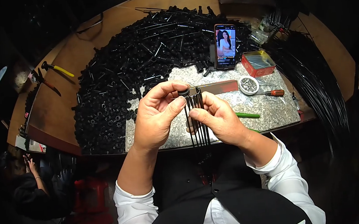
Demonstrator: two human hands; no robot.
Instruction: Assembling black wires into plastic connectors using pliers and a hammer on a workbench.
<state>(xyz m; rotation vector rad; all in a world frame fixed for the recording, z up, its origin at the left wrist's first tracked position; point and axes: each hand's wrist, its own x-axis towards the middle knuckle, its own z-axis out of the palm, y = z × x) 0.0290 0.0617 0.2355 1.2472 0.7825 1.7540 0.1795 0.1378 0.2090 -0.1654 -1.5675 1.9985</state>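
Observation:
Over the near edge of the worktable, my left hand (158, 114) pinches a small black round hub (183, 93) between thumb and fingers. Beside it my right hand (219, 117) is closed around several thin black rods (196, 132) that look like umbrella ribs. Their upper ends meet near the hub, and the lower ends hang down toward my lap. Whether every rod is joined to the hub is hidden by my fingers. Behind my hands lies a flat metal bar (218, 87) on the speckled work surface (270, 112).
A big heap of black fittings (139, 51) fills the back and left. To the right stand a phone (225, 47), a red tin (259, 64), a round dish of small metal parts (248, 86), a screwdriver (276, 93) and long black rods (314, 73). A yellow-handled hammer (61, 70) lies left.

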